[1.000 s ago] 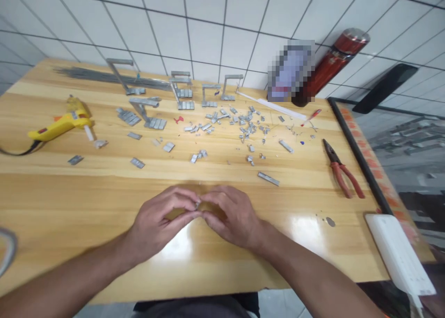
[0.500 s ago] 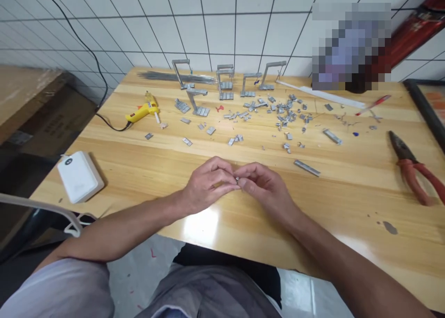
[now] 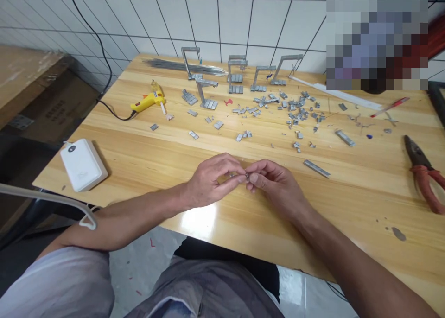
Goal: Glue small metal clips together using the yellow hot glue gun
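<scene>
Above the front of the wooden table, my left hand and my right hand meet fingertip to fingertip. Between them they pinch a small grey metal piece, mostly covered by the fingers. Both hands are closed in a pinch. Beyond them lie several loose grey metal pieces and a pile of bent scraps. A short metal strip rests to the right of my right hand. Farther back stand several small metal frames shaped like hooked posts, one of them a frame on a slatted base.
A yellow glue gun with a black cord lies at the left, behind a white power bank. Red-handled pliers lie at the right. Thin metal rods and a white strip lie near the tiled wall.
The view has shifted, so most of the table's things appear farther right and slightly higher. Both hands keep their pinch on the small metal piece, with the fingers slightly re-angled.
</scene>
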Motion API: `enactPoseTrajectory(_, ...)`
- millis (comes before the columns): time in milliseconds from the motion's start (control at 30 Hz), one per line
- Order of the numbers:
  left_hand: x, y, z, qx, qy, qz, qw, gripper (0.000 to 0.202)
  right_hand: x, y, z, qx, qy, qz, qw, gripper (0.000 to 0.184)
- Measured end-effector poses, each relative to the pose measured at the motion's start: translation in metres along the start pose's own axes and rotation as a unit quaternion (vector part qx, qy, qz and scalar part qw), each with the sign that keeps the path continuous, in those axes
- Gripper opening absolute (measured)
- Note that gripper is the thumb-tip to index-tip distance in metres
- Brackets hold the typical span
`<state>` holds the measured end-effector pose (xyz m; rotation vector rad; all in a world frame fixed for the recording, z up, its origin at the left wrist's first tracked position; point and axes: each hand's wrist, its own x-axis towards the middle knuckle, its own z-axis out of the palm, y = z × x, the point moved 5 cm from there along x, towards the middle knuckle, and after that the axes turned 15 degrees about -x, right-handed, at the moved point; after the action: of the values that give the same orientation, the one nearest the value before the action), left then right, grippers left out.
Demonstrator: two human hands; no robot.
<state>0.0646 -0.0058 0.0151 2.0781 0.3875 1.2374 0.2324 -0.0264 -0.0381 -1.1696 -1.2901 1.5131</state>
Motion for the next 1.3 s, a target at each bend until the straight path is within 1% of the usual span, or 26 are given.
enactPoseTrajectory(200, 0.0, 0.0, 0.001, 0.012, -0.009, 0.003, 1.0, 0.012, -0.002, -0.004, -0.001, -0.054, 0.03, -0.019, 0.998, 0.032)
enactPoseTrajectory(300, 0.0, 0.001, 0.001, 0.026, -0.005, 0.005, 1.0, 0.011, -0.003, -0.006, 0.0, -0.067, 0.042, -0.036, 0.996, 0.032)
enactPoseTrajectory(467, 0.001, 0.003, 0.001, 0.045, 0.006, 0.006, 0.999, 0.012, -0.006, -0.007, 0.003, -0.073, 0.052, -0.046, 0.995, 0.03)
enactPoseTrajectory(533, 0.0, 0.003, 0.001, 0.045, 0.012, -0.009, 0.999, 0.011, -0.006, -0.008, 0.005, -0.072, 0.051, -0.049, 0.995, 0.029)
enactPoseTrajectory(667, -0.004, -0.001, 0.0, 0.03, 0.018, -0.066, 0.997, 0.008, -0.006, -0.01, 0.006, -0.08, 0.05, -0.051, 0.994, 0.03)
enactPoseTrajectory(733, -0.005, -0.002, 0.0, 0.029, 0.02, -0.078, 0.996, 0.008, -0.006, -0.01, 0.005, -0.085, 0.052, -0.051, 0.994, 0.031)
enactPoseTrajectory(833, -0.004, -0.002, -0.001, 0.034, 0.02, -0.061, 0.997, 0.007, -0.006, -0.01, 0.003, -0.088, 0.057, -0.052, 0.993, 0.031)
enactPoseTrajectory(1000, -0.001, 0.002, 0.003, 0.069, -0.006, 0.012, 0.998, 0.012, -0.008, -0.012, 0.003, -0.111, 0.075, -0.059, 0.989, 0.031)
enactPoseTrajectory(1133, -0.001, 0.003, 0.003, 0.103, -0.007, 0.05, 0.993, 0.013, -0.009, -0.012, 0.004, -0.122, 0.082, -0.069, 0.987, 0.029)
enactPoseTrajectory(1233, -0.002, 0.005, 0.004, 0.106, -0.008, 0.051, 0.993, 0.015, -0.009, -0.011, 0.004, -0.138, 0.087, -0.079, 0.983, 0.026)
enactPoseTrajectory(1300, -0.002, 0.004, 0.004, 0.102, -0.002, 0.028, 0.994, 0.016, -0.009, -0.011, 0.005, -0.146, 0.088, -0.088, 0.981, 0.02)
